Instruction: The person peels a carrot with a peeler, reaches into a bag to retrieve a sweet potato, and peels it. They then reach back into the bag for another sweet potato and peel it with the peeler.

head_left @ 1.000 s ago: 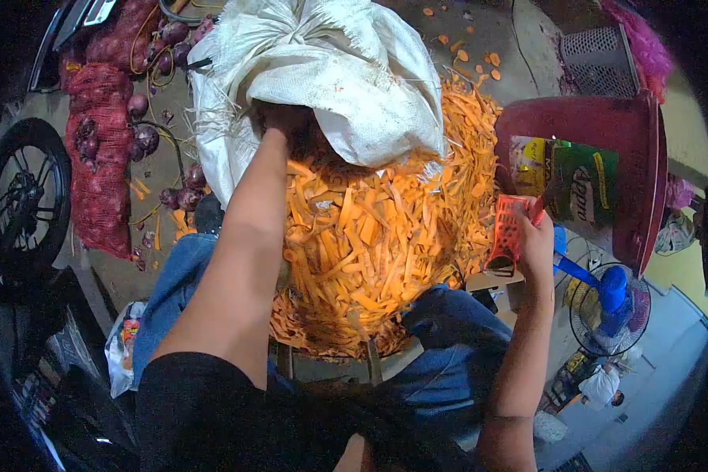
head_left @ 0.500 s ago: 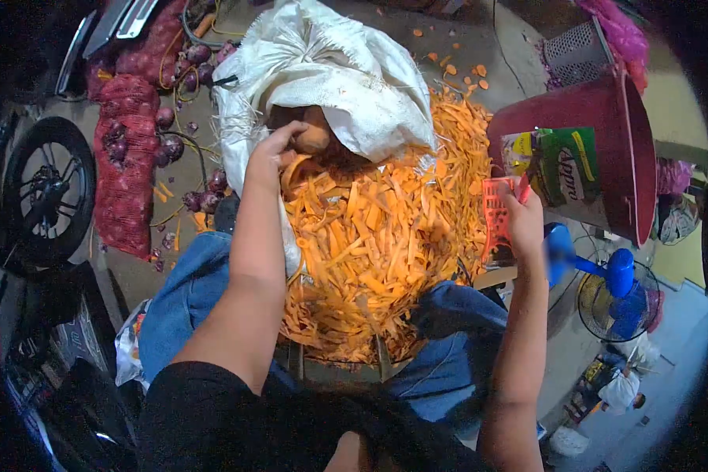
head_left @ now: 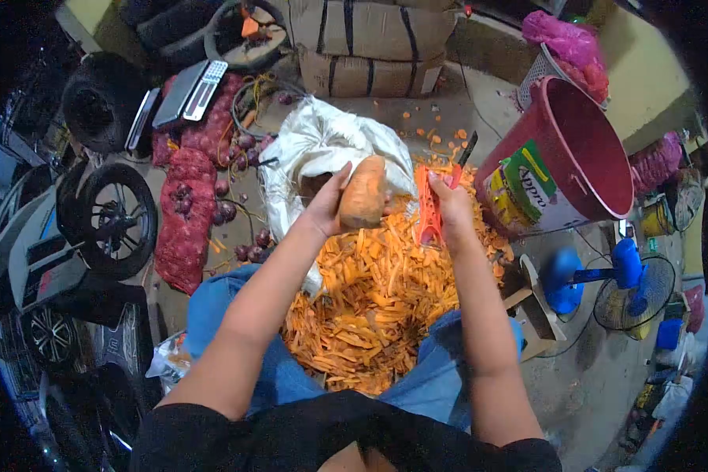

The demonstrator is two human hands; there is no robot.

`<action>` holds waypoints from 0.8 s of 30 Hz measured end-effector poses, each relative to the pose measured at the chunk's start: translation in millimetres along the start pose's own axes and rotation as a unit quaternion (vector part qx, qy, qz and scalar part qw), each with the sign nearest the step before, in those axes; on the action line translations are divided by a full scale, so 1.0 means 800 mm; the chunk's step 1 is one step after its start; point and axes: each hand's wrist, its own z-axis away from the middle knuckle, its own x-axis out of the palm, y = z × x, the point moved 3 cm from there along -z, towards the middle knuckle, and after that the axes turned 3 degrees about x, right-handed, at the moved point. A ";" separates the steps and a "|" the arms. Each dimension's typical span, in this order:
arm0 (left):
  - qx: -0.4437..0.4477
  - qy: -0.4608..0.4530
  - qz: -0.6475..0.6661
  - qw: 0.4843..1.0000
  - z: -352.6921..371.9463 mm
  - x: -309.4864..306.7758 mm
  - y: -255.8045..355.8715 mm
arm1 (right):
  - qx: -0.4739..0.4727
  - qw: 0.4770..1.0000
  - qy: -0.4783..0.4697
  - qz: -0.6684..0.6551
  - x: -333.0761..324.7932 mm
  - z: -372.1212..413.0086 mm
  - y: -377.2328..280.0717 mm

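A thick carrot (head_left: 363, 193) is raised over the peelings, with my left hand (head_left: 330, 206) closed around its left side. My right hand (head_left: 455, 211) grips a red slotted plastic peeler (head_left: 430, 206) just to the right of the carrot, a small gap between them. Beneath both hands spreads a large heap of orange carrot peelings (head_left: 370, 315), between my knees. Behind the heap lies a white woven sack (head_left: 334, 126) with its mouth facing me. A dark blade-like piece (head_left: 469, 148) sticks up beyond my right hand.
A large maroon bucket (head_left: 519, 145) tilts at the right, near a blue fan (head_left: 625, 271). Red net bags of onions (head_left: 185, 212) lie at the left, with a scale (head_left: 190, 94) on top. Taped cardboard boxes (head_left: 370, 47) stand at the back. Carrot slices (head_left: 436, 138) dot the floor.
My left hand has brought the carrot out of the sack's mouth and up over the heap. My right hand has moved the peeler leftward, close to the carrot. The view has tilted up.
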 end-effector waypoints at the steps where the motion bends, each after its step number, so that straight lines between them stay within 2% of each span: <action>1: 0.005 0.019 -0.007 1.000 0.001 0.017 -0.003 | -0.004 0.998 -0.022 -0.056 0.004 0.006 -0.009; 2: 0.006 0.016 -0.014 1.000 0.009 0.034 -0.007 | -0.011 0.997 -0.011 -0.081 -0.001 0.004 -0.009; 4: 0.000 0.115 -0.008 0.993 0.029 0.057 -0.018 | -0.031 0.994 -0.009 -0.107 -0.003 0.011 -0.021; 5: 0.000 0.112 -0.015 0.994 0.039 0.061 -0.022 | -0.044 0.990 -0.005 -0.132 -0.003 0.014 -0.026; 7: -0.038 0.051 -0.026 0.998 0.064 0.064 -0.032 | -0.046 0.990 -0.002 -0.134 -0.007 0.021 -0.029; 9: -0.022 0.023 0.009 0.999 0.063 0.056 -0.041 | -0.046 0.990 0.007 -0.133 -0.012 0.022 -0.027; 11: 0.007 0.096 -0.013 0.995 0.056 0.043 -0.053 | -0.065 0.994 0.017 -0.090 -0.020 0.021 -0.021; 12: -0.033 0.093 -0.019 0.995 0.049 0.045 -0.054 | -0.053 0.993 0.033 -0.099 -0.024 0.019 -0.018; 15: -0.042 0.091 0.044 0.994 0.030 0.044 -0.068 | -0.086 0.986 0.079 -0.121 -0.031 0.021 -0.026; 16: -0.017 0.117 -0.014 0.993 0.029 0.047 -0.070 | -0.091 0.984 0.106 -0.113 -0.036 0.015 -0.025; 17: -0.024 0.116 -0.012 0.993 0.027 0.047 -0.070 | -0.089 0.983 0.112 -0.111 -0.040 0.015 -0.022; 19: -0.058 0.090 -0.049 0.993 0.023 0.042 -0.068 | -0.099 0.987 0.105 0.069 -0.034 0.017 -0.025; 20: -0.044 0.087 -0.083 0.992 0.021 0.036 -0.065 | -0.062 0.983 0.132 0.114 -0.028 0.020 -0.026; 21: -0.038 0.088 -0.082 0.992 0.022 0.035 -0.056 | -0.063 0.983 0.126 0.116 -0.022 0.028 -0.035; 23: -0.023 0.033 -0.056 0.998 0.024 0.040 -0.033 | -0.062 0.954 -0.018 0.293 -0.005 0.042 -0.041; 24: 0.001 0.060 -0.044 0.997 0.023 0.041 -0.026 | -0.153 0.922 -0.026 0.354 -0.006 0.037 -0.030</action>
